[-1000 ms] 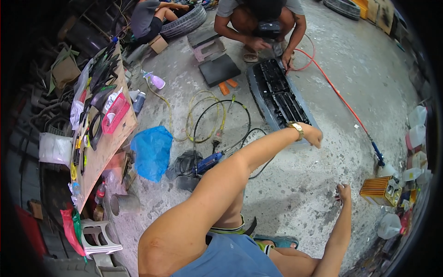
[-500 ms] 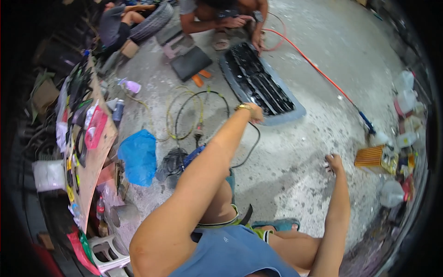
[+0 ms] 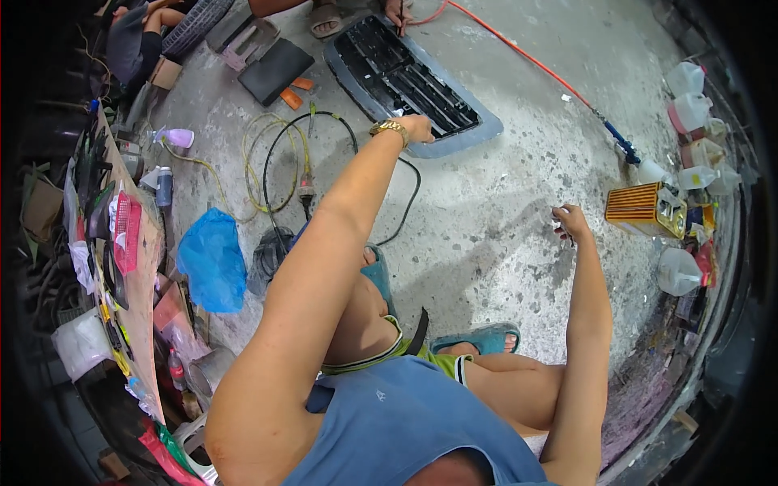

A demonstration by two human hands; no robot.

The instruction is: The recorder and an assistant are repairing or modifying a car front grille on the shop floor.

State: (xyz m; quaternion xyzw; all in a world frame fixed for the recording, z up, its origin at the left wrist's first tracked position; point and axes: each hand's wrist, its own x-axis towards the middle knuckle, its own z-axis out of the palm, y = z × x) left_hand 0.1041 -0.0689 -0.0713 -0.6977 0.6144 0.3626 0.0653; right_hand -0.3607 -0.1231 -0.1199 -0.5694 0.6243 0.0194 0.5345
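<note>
A long black slatted panel with a grey border, like a vehicle grille (image 3: 480, 136), lies on the concrete floor ahead of me. Over its near edge my left hand (image 3: 416, 128) is closed, fingers bent downward, a gold watch on that wrist. Beside those fingers shows a small whitish bit; what they grip is hidden. My right hand (image 3: 572, 222) hangs over the floor on the right, fingers curled around something too small to name. Another person's hand (image 3: 398, 13) touches the grille's far end, holding a thin dark stick-like thing.
A black cable (image 3: 419, 188) and a yellow hose loop near my left foot, beside a blue plastic bag (image 3: 212, 259). An orange hose (image 3: 519, 50) crosses the far right. A yellow tin (image 3: 636, 209) and several plastic jugs line the right. At left stands a cluttered board (image 3: 146, 300).
My view has tilted, so the grille and floor things sit higher and farther left in the picture. My left hand stays at the grille's near edge; my right hand remains curled over the floor.
</note>
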